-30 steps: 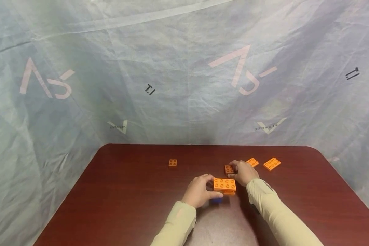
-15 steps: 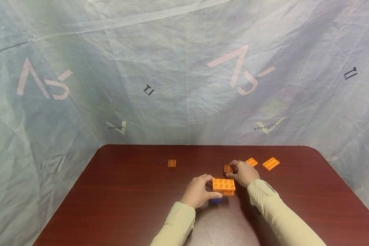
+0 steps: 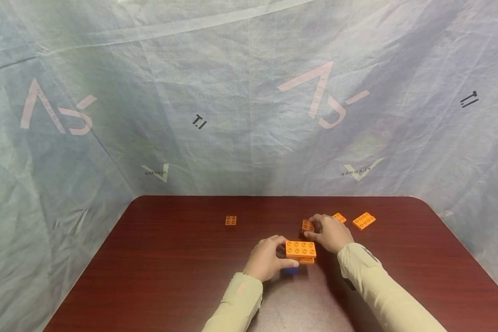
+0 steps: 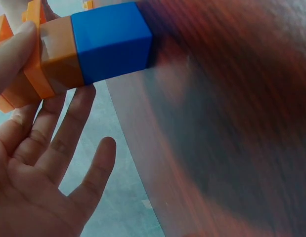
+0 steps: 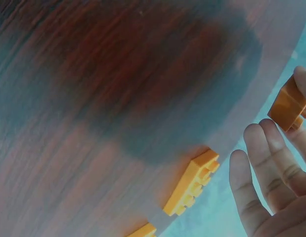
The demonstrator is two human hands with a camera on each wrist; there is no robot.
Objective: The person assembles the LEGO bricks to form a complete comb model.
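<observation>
In the head view my left hand (image 3: 265, 259) holds a stack of toy building bricks, thumb on the near side. An orange eight-stud plate (image 3: 300, 247) tops the stack. The left wrist view shows a blue block (image 4: 113, 42) at its lower end, a brown-orange brick (image 4: 61, 55) against that, then an orange plate (image 4: 39, 54) under my thumb. The far end is cut off by the frame. My right hand (image 3: 332, 234) pinches a small dark orange brick (image 3: 308, 226) beyond the stack; the right wrist view shows this brick (image 5: 288, 104) between thumb and finger, other fingers extended.
On the dark red table (image 3: 170, 267) a four-stud brick (image 3: 230, 220) lies at the back, left of my hands. An orange plate (image 3: 339, 217) lies partly behind my right hand, and another orange plate (image 3: 364, 221) farther right. A grey printed curtain (image 3: 249, 115) surrounds the back and sides.
My right hand has risen slightly with the dark orange brick and exposes more of it. The left hand and stack hold nearly still. The whole head view has shifted a little.
</observation>
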